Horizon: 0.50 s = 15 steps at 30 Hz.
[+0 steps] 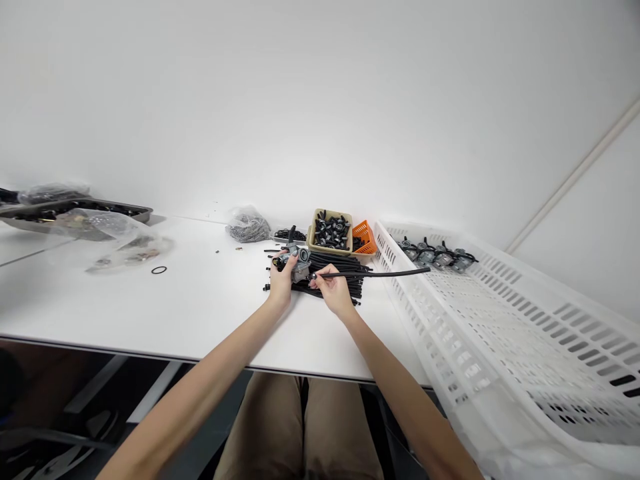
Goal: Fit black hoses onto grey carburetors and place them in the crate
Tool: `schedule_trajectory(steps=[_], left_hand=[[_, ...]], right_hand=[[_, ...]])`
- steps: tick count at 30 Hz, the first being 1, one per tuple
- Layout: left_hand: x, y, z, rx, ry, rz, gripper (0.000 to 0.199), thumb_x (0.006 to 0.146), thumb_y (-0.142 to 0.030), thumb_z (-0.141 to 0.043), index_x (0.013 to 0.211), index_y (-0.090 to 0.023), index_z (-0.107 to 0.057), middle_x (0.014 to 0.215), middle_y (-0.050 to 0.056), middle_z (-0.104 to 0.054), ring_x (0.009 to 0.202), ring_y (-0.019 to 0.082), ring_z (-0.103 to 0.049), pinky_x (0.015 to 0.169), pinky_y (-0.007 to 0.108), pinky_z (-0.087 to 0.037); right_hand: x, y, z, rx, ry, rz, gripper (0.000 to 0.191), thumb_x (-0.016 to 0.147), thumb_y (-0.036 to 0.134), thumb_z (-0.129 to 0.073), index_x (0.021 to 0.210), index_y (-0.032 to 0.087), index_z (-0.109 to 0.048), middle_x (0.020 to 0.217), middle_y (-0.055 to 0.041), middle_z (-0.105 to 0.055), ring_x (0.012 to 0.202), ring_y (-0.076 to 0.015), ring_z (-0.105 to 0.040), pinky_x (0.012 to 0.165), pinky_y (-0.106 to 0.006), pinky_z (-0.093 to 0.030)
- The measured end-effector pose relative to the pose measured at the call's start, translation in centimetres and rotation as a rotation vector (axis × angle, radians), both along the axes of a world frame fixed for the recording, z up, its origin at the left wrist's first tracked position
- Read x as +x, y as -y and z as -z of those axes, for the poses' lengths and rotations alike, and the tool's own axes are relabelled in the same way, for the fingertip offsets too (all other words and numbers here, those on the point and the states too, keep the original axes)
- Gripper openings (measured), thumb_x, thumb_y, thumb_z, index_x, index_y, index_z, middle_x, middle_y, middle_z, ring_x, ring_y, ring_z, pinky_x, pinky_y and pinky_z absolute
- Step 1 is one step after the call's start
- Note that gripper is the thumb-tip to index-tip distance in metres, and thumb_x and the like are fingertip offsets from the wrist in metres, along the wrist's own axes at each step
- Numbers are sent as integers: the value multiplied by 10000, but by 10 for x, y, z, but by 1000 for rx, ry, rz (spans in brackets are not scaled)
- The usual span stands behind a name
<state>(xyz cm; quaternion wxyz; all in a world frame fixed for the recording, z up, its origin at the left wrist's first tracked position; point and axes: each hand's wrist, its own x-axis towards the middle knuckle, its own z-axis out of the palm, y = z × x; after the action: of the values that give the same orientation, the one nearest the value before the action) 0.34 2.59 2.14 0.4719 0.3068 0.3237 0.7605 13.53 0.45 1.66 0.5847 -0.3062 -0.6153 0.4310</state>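
My left hand (281,280) is wrapped round a silvery metal part (301,268) with a black piece on top, held above the white table. Between the fingertips of my right hand (331,288) is a black rubber hose (385,273), its near end close to the lower right side of the metal part and its long end pointing right. Whether the hose end touches the part is too small to tell. Beneath and behind both hands lies a pile of black hoses (356,288).
Behind the pile stand a beige bin (312,241) of black pieces and an orange basket (369,235). A large white crate (415,313) with several metal parts fills the right. Plastic bags (249,225), a black ring (159,270) and a metal tray (145,215) are leftward.
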Motion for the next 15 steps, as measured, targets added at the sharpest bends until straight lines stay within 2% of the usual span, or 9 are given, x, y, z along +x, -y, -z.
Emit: schedule_trajectory(steps=[5, 10, 15], left_hand=[[0, 1, -1, -11, -15, -35, 512, 615, -413, -798, 1015, -217, -547, 943, 26, -638, 802, 148, -619, 717, 284, -500], [2, 7, -7, -62, 51, 59, 466, 625, -433, -780, 956, -197, -551, 858, 21, -646, 738, 146, -622, 645, 260, -494], [1, 10, -9, -64, 82, 172, 422, 644, -465, -753, 926, -198, -588, 849, 27, -665, 722, 155, -627, 610, 253, -487]], right_hand=[[1, 0, -3, -61, -22, -43, 362, 731, 529, -686, 790, 217, -513, 656, 7, -659, 630, -139, -640, 679, -313, -545], [10, -4, -9, -164, -157, -120, 376, 698, 526, -721, 859, 213, -588, 663, 4, -650, 640, -145, -642, 679, -310, -541], [15, -11, -7, -204, -307, -9, 428, 572, 508, -810, 788, 204, -599, 669, 0, -631, 641, -162, -626, 664, -328, -536]])
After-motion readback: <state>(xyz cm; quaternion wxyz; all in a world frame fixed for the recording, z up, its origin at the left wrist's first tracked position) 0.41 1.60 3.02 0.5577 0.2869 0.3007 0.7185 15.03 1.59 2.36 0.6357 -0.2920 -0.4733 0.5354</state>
